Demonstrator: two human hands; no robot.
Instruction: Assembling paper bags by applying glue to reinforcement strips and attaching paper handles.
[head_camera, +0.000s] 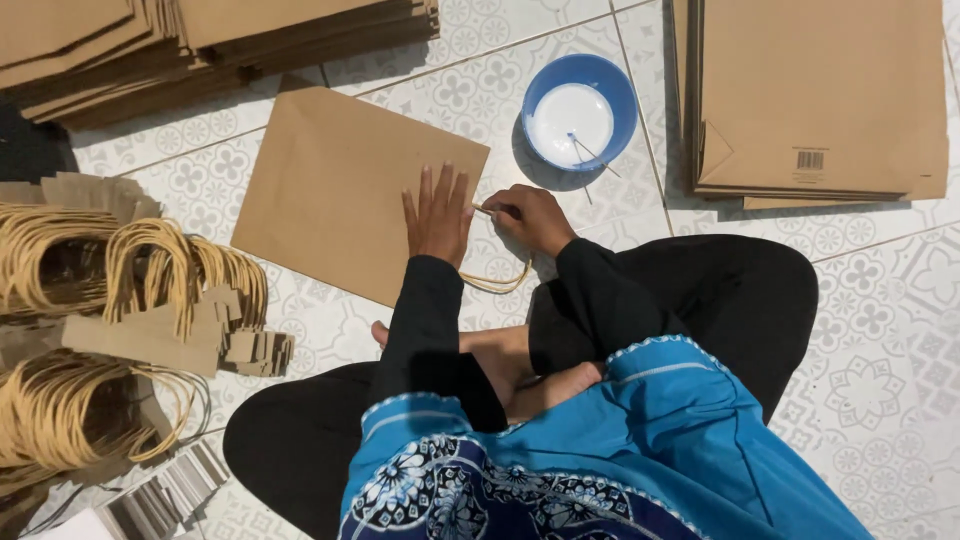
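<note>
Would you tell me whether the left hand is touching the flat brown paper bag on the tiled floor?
Touching: the head view shows the left hand pressed palm-down, fingers spread, on the flat brown paper bag, with no gap.

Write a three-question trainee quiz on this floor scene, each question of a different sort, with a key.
1. True or false: the left hand lies flat, fingers spread, on the flat brown paper bag.
2. Multiple choice: where is the blue bowl of white liquid? A) on the person's lap B) on the tiled floor beyond the right hand C) on top of the stack of bags
3. Fill in: the right hand pinches the end of a tan rope ____ at the bag's edge.

Key: 1 true. 2 B. 3 handle.
</note>
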